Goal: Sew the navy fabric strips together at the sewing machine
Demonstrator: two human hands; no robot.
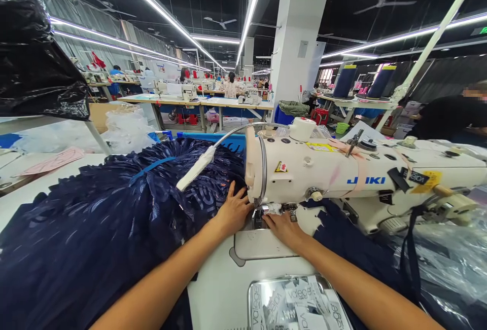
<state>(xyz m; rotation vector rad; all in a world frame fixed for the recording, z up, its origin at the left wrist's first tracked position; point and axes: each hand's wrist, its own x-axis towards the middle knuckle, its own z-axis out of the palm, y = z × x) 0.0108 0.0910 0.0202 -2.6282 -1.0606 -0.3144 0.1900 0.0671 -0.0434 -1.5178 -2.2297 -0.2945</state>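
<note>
My left hand (pixel 236 210) rests just left of the needle area of a cream sewing machine (pixel 304 168). Its fingers are spread against a large heap of navy patterned fabric (pixel 152 228). Under the machine head, my right hand (pixel 282 227) reaches across the metal plate (pixel 262 246), fingers close together beside the presser foot (pixel 259 218). Whatever lies at those fingertips is too small and partly hidden to name. More navy fabric (pixel 357 244) spreads to the right, beneath the machine arm.
A metal tray (pixel 251 294) of printed white labels (pixel 300 294) sits in front of me. A white-wrapped flexible lamp (pixel 196 168) arches over the heap. Clear plastic (pixel 452 254) lies at right, a black bag (pixel 38 61) at upper left. A person (pixel 452 112) sits at far right.
</note>
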